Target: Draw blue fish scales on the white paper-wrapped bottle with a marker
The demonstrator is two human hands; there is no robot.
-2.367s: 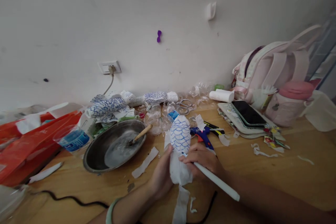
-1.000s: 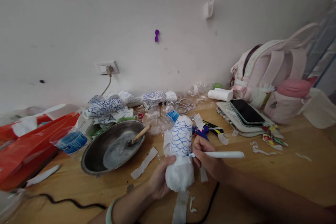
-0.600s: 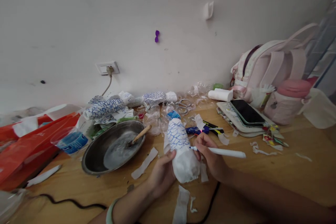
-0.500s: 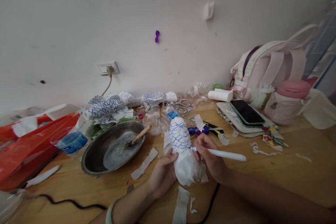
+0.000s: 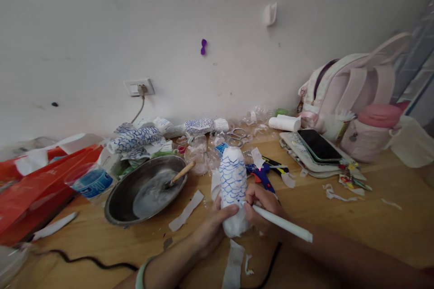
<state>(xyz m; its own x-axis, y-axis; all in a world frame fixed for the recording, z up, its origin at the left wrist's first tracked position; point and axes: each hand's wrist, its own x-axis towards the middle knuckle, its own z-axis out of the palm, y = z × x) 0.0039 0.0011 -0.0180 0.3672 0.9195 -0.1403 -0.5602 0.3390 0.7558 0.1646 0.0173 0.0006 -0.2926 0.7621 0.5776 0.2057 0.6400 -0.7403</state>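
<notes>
A white paper-covered bottle shape [image 5: 233, 176] with blue scale lines stands nearly upright, its lower part plain white. My left hand [image 5: 217, 221] is wrapped round its lower left side, thumb across the front. In my right hand [image 5: 262, 205] is a white marker pen [image 5: 283, 222], pinched close to its tip. That tip meets the paper at the lower edge of the blue scales. Just behind my right hand lies a blue hot glue gun [image 5: 261, 174] with a small red light. Below the bottle shape is a white paper strip [image 5: 233, 264].
A metal bowl [image 5: 111, 210] holding cloudy liquid and a wooden-handled brush [image 5: 183, 173] stands left. Behind it lie scale-patterned paper rolls [image 5: 135, 140]. Scissors [image 5: 237, 134] rest at the back. On the right are a phone [image 5: 318, 143], a pink-lidded bottle [image 5: 376, 117] and a backpack [image 5: 339, 83].
The bottle shape has turned slightly and my left thumb has moved farther across it. My right hand has shifted lower with the marker, whose back end now points more downward. More of the glue gun shows.
</notes>
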